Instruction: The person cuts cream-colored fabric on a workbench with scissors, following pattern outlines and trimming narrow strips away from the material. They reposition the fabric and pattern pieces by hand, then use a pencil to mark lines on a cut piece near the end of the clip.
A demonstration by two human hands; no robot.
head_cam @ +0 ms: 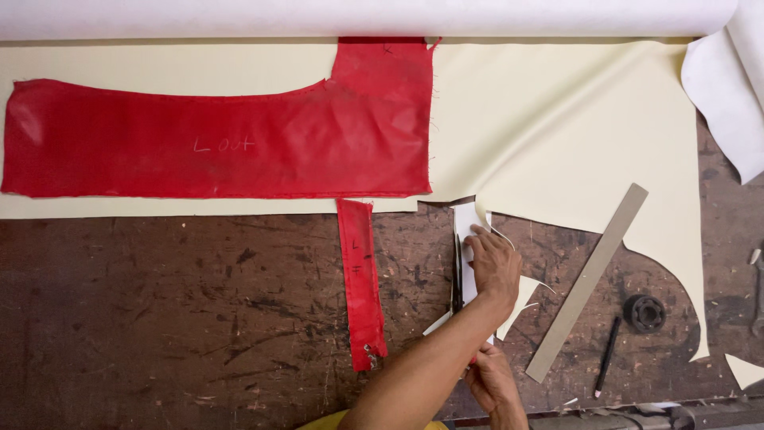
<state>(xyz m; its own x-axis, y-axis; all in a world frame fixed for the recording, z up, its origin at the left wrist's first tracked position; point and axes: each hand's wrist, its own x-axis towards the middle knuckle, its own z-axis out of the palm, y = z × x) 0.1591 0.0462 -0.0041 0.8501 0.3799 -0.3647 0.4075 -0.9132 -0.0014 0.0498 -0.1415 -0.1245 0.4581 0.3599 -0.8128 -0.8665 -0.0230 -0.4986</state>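
My left hand [493, 267] reaches across and presses flat on a narrow white strip [464, 223] with a dark straight edge [458, 275] along its left side. The strip lies on the worn wooden table [199, 318], just below the cut edge of a cream sheet [557, 119]. Close to my body, my right hand [495, 386] is closed around a small tool. Only a bit of red shows at its tip [474, 360], at the strip's near end. Small cream offcuts [521, 299] lie beside my left hand.
A large red fabric piece [215, 143] lies on the cream sheet, and a narrow red strip [362, 279] hangs below it. To the right are a long metal ruler [587, 280], a black pencil [607, 356] and a black round part [644, 312]. A white roll [358, 16] runs along the back.
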